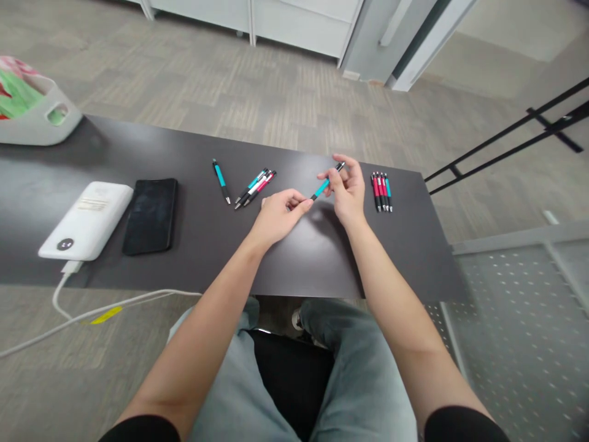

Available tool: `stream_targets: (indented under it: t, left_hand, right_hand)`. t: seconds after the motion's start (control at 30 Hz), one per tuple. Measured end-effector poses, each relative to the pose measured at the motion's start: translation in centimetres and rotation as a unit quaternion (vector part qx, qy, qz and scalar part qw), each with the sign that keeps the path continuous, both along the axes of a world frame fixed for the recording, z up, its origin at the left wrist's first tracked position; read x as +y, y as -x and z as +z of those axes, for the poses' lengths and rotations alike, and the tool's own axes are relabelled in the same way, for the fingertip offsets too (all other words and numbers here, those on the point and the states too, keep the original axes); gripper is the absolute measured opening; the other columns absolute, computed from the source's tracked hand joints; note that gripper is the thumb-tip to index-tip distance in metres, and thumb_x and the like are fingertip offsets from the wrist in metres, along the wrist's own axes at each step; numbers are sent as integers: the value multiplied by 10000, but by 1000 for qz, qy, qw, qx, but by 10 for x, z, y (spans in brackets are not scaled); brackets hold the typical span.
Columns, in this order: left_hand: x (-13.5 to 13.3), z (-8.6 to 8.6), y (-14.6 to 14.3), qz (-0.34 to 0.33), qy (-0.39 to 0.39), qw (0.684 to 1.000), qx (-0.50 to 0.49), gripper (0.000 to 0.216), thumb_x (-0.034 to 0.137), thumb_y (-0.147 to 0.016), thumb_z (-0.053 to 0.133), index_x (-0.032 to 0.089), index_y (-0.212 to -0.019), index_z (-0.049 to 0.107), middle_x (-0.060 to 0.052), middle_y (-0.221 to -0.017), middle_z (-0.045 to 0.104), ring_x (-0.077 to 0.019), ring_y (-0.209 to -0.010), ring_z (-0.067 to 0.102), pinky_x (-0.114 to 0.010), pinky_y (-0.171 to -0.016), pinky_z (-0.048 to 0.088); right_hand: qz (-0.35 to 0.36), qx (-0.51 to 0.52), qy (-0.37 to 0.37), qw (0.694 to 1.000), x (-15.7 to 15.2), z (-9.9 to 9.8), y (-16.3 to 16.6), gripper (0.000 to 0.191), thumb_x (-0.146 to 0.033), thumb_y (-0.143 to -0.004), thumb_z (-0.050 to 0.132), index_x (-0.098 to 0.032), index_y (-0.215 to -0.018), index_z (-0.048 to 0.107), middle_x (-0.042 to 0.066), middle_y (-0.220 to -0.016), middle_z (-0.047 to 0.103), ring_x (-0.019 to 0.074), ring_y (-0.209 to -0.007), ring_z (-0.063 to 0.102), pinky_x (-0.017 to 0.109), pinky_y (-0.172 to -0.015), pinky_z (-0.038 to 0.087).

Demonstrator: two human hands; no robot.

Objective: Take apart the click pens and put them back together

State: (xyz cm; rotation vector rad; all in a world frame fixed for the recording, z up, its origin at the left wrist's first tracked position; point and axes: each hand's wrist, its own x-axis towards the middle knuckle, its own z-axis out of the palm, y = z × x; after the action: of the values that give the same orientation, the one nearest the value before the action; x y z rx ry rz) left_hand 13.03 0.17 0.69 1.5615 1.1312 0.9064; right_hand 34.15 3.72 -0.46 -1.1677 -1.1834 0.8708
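A teal pen [321, 189] with black ends is held at a slant above the dark table, between both hands. My left hand [281, 212] pinches its lower black end between thumb and fingers. Near the upper clicker end, my right hand [346, 189] grips the same pen, thumb against the barrel and fingers curled behind. To the right, several pens [381, 191], red and teal, lie side by side in a row. Left of my hands sits a loose bunch of pens [256, 188] in teal, white and pink. Farther left, a single teal pen [221, 181] lies apart.
A black phone [150, 216] and a white power bank [87, 221] with a plugged-in white cable [115, 305] lie on the left of the table [202, 245]. A white basket [50, 116] stands at the far left corner. A black metal frame [506, 135] is beyond the right edge.
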Motion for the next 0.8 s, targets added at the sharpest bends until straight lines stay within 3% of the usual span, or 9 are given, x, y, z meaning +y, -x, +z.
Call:
stream_targets:
  t: [0.2,0.4,0.5,0.63,0.8]
  left_hand:
    - [0,-10,0,-31,15,999,-10,314,548,-1074,916,269,-942,860,-54,-974,952,-278,-909,860,-414,-994,651]
    - [1,-7,-5,-38,26,999,-22,468,702,-1046,941,253,-939,861,-68,-987,951,-273,-954,863,-384,-994,645]
    - [3,-9,-10,-41,25,998,-44,491,725,-1037,944,251,-948,849,-75,-995,952,-274,-959,862,-383,-975,638]
    - [6,-12,-10,-37,31,998,-46,490,716,-1027,959,245,-958,839,-84,-990,950,-268,-934,857,-376,-925,624]
    - [3,-13,-11,-44,33,997,-46,555,771,-1014,976,240,-942,830,-89,-973,942,-265,-916,848,-378,-924,638]
  right_hand:
    - [33,-16,-2,999,4,-10,1,783,-995,-1006,915,-353,-1445,828,56,-1129,869,211,-803,704,371,-688,647]
    - [79,-40,-69,994,18,-25,4,847,-1029,-1111,774,-405,-1676,685,71,-1318,919,204,-811,778,345,-659,711]
    - [63,-29,-73,995,26,-34,1,806,-1016,-1123,776,-398,-1627,655,74,-1311,919,201,-807,798,346,-679,739]
    - [27,13,-70,997,33,-43,-3,744,-966,-1095,872,-374,-1497,669,31,-1142,905,194,-785,812,321,-665,739]
    - [38,25,-55,997,30,-37,0,738,-950,-1079,907,-384,-1482,657,19,-1182,918,202,-851,856,316,-663,742]
